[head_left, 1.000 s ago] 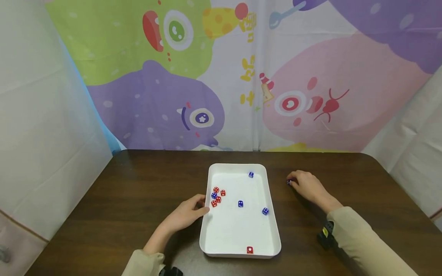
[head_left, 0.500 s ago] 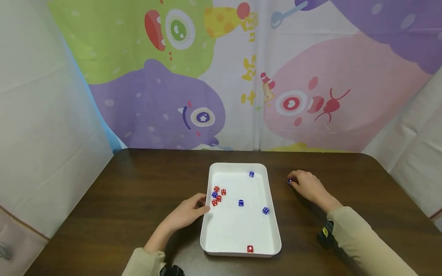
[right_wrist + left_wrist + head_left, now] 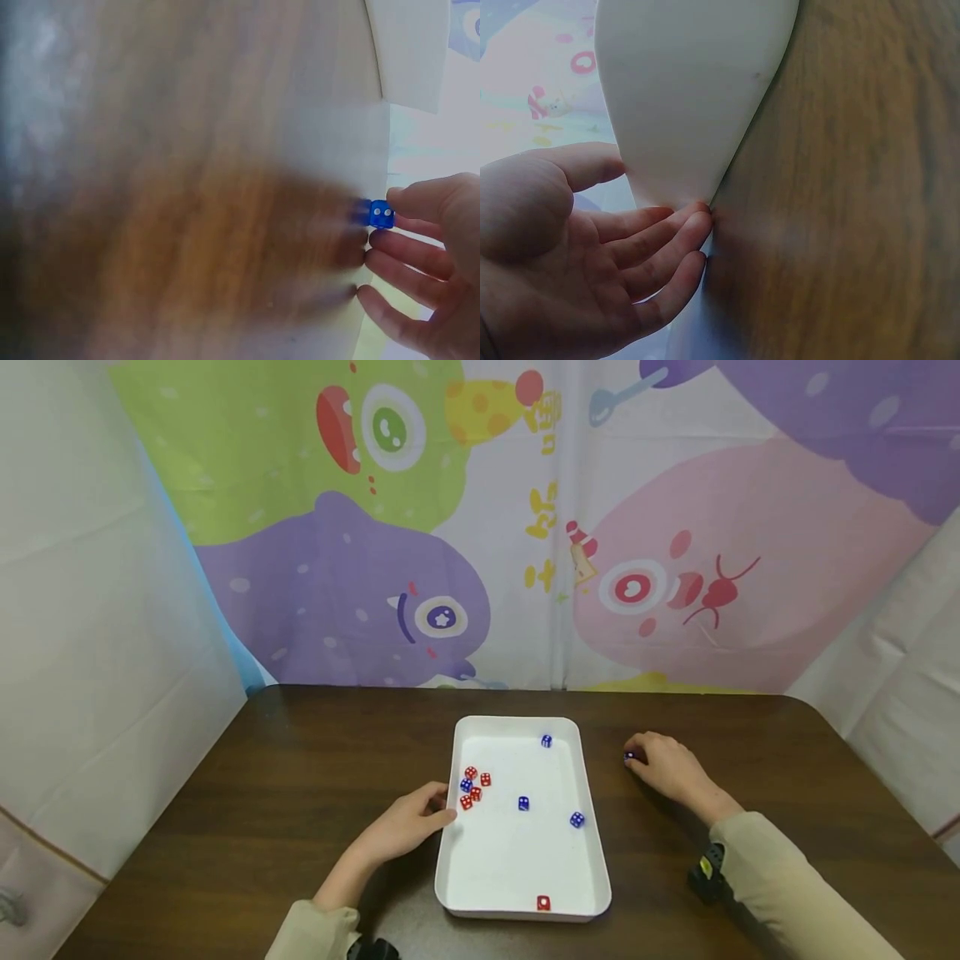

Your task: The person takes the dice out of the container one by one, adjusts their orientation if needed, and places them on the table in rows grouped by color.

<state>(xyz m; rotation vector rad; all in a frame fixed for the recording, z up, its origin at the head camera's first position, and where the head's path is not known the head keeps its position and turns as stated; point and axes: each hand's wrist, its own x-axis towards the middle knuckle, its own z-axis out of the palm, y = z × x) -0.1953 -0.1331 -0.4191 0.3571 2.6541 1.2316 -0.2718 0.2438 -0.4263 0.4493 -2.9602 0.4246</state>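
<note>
Blue and cubic, a white-pipped die [image 3: 381, 214] is pinched between thumb and finger of the right hand [image 3: 667, 766], low at the dark brown wood-grain tabletop [image 3: 315, 752], right of a shallow white rectangular tray [image 3: 510, 868]; the tray's left wall is held by the left hand [image 3: 408, 818], thumb at the rim, fingers outside; inside, four red dice [image 3: 485, 779] and one blue die [image 3: 466, 785] are clustered at left; three blue dice [image 3: 523, 803] are scattered rightward; one red die [image 3: 543, 902] is placed at the near end.

Yellow characters [image 3: 542, 510], too unclear to read, run down the curtain [image 3: 517, 643]. The blue die [image 3: 381, 214] shows 2 pips; the red die [image 3: 543, 902] at the tray's [image 3: 517, 868] near end shows 1.
</note>
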